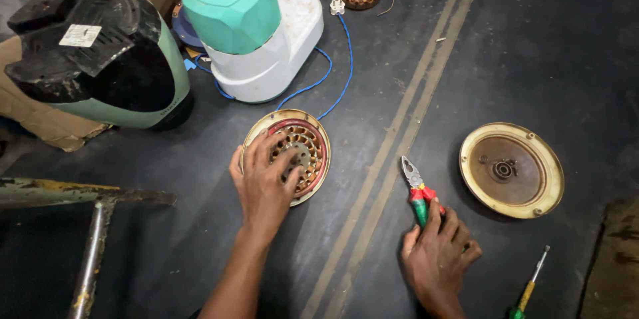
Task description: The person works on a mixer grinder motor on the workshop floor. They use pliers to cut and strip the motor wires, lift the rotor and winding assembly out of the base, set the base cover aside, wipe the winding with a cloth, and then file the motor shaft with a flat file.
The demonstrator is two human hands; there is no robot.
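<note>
Resting spread on motor stator (303,149), left hand (263,182), right hand (439,252) gripping pliers (418,192), handles mostly hidden

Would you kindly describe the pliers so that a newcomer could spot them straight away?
Start at the pale double stripe running diagonally across the dark floor. Just to its right, the right hand grips the red-and-green-handled metal pliers, jaws pointing away from the person. Unlike the slim yellow-and-green-handled screwdriver lying nearby, they have two handles and are held.
</note>
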